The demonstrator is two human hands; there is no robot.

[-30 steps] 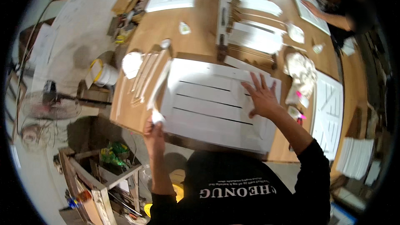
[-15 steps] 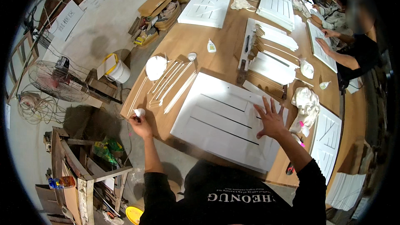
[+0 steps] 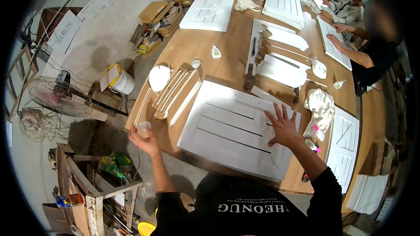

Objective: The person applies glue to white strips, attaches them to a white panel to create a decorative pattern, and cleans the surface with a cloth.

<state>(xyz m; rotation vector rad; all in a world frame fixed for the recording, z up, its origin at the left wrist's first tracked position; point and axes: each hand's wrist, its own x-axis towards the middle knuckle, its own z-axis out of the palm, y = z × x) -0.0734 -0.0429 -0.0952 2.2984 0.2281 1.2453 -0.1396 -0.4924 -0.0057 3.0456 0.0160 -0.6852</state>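
Note:
A large white panel (image 3: pixel 205 144) with dark slots lies on the wooden table in front of me. My right hand (image 3: pixel 283 127) rests on the panel's right part, fingers spread wide and holding nothing. At the table's left corner, my left hand (image 3: pixel 146 143) has its fingers apart beside a small white object (image 3: pixel 144 126). The fingers partly hide that object, so its exact kind is unclear. Just beyond it are bundled thin white-edged strips (image 3: pixel 176 91) and a round white piece (image 3: pixel 159 78).
A white glue bottle (image 3: pixel 216 52) stands farther back. Stacked white boards (image 3: pixel 282 72) and a crumpled cloth (image 3: pixel 319 107) lie to the right. A co-worker (image 3: pixel 372 57) handles another panel (image 3: pixel 334 43). A wooden frame (image 3: pixel 94 188) and fan (image 3: pixel 54 96) stand at left.
My left hand's fingers have opened from around the small white object, which stays at the table corner. My right hand remains spread on the panel. The view has shifted slightly.

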